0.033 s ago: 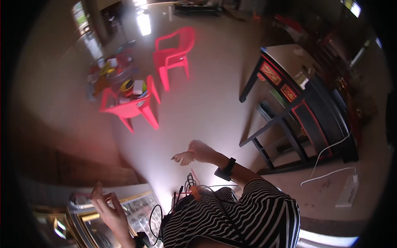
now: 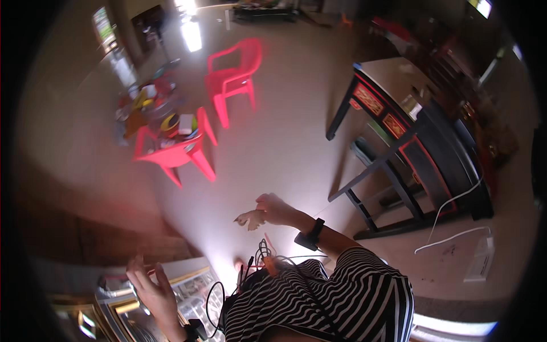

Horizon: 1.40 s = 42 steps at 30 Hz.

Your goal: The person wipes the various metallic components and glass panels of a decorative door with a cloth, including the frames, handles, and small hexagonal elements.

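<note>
My right hand (image 2: 266, 211) reaches out in front of me over the pale floor, fingers loosely apart and holding nothing. A black band (image 2: 310, 233) sits on that wrist. My left hand (image 2: 149, 290) is raised at the lower left with its fingers spread, empty, just above a glass-and-metal display case (image 2: 188, 290). A bundle of black and orange cables (image 2: 259, 262) hangs at the chest of my striped shirt (image 2: 330, 302).
A red plastic chair (image 2: 233, 80) stands ahead. A second red chair (image 2: 176, 151) to the left carries bowls and small items. A dark wooden table with red panels (image 2: 410, 131) stands to the right. A white cable and a white box (image 2: 478, 256) lie on the floor.
</note>
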Each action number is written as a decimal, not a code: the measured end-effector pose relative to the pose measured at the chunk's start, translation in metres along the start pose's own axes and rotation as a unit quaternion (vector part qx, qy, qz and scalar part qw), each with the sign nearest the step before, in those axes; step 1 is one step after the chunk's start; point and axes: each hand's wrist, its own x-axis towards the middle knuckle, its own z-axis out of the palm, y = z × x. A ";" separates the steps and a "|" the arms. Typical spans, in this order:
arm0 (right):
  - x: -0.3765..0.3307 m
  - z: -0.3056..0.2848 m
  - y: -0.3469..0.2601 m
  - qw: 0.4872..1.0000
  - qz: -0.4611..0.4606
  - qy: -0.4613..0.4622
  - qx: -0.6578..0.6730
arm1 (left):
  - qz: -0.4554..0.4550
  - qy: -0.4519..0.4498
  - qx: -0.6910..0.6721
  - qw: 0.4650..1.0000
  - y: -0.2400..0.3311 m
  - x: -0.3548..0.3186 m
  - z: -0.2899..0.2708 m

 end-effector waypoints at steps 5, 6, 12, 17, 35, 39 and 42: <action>0.015 -0.034 0.004 0.863 0.038 0.009 0.504 | 0.099 -0.101 -0.070 0.987 0.015 0.096 0.055; 0.016 -0.038 0.009 0.834 0.068 0.036 0.546 | 0.112 -0.104 -0.079 0.985 0.012 0.112 0.067; 0.059 -0.101 -0.052 0.755 0.046 0.156 0.636 | 0.111 -0.367 -0.244 0.891 0.000 0.197 0.171; 0.101 -0.123 -0.063 0.764 -0.005 0.134 0.631 | 0.204 -0.400 -0.316 0.836 0.012 0.231 0.268; 0.091 -0.277 0.159 0.937 0.104 0.327 0.069 | 0.108 -0.622 -0.453 0.630 0.273 0.370 0.466; 0.103 -0.328 0.200 0.917 0.197 0.305 0.164 | 0.092 -0.686 -0.435 0.577 0.303 0.417 0.505; 0.129 -0.359 0.234 0.892 0.230 0.310 0.235 | 0.283 -0.632 -0.293 0.659 0.320 0.466 0.528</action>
